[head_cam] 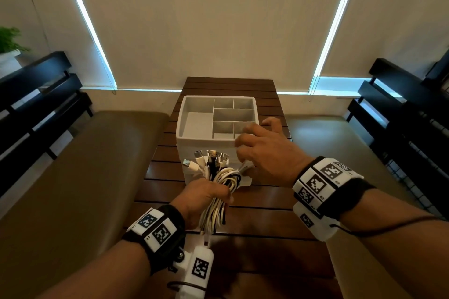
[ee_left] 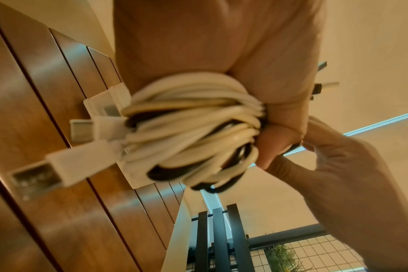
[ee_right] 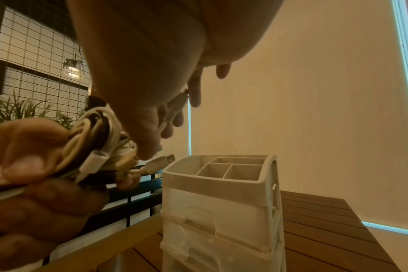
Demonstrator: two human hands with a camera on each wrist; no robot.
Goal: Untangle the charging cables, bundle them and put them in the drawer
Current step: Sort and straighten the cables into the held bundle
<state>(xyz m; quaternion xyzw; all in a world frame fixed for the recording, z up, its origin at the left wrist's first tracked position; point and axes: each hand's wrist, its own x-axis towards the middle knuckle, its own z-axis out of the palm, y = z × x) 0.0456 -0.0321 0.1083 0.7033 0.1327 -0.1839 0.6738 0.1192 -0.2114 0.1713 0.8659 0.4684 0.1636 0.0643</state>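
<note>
Prob. café/lounge booth: slatted wood table (head_cam: pixel 243 226), padded benches (head_cam: pixel 85 165), roller blinds (head_cam: pixel 206 19), pendant lamp (ee_right: pixel 73 69).

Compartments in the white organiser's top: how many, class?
6 compartments: one large at left, two at back, one wide middle, two in front, one partly behind the right hand.

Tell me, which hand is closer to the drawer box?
Right. The right hand hovers over the drawer box's front corner; the left hand grips cables in front.
</note>
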